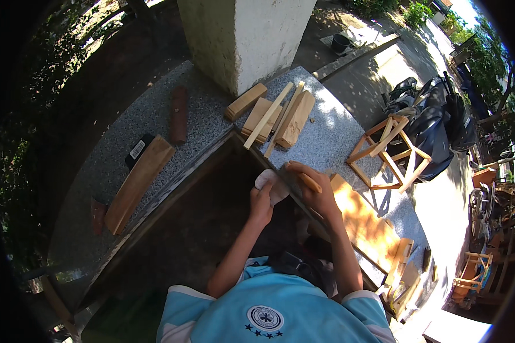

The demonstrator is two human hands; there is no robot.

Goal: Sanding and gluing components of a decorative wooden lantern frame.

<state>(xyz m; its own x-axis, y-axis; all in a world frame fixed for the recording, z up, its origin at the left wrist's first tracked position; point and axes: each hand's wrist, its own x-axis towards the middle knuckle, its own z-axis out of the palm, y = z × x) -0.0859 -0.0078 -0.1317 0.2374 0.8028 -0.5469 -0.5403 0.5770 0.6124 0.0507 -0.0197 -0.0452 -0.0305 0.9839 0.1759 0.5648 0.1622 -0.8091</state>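
My left hand [261, 204] is closed on a whitish, rounded, flat piece [275, 190], whose kind I cannot make out. Just to its right, at the edge of the speckled stone counter, my right hand [319, 195] grips a tool with a light wooden handle [309, 182]. The working end of that tool is blurred and mostly hidden. Both hands are close together near the counter's inner corner. A wide wooden board [363, 214] lies on the counter to the right of my right hand.
Ahead on the counter [337, 123] lie wooden blocks [296, 119] and thin strips [269, 116], before a concrete pillar [234, 46]. An open wooden frame [386, 151] stands at right. On the left are a long timber piece [138, 186] and a reddish-brown cylinder [178, 114].
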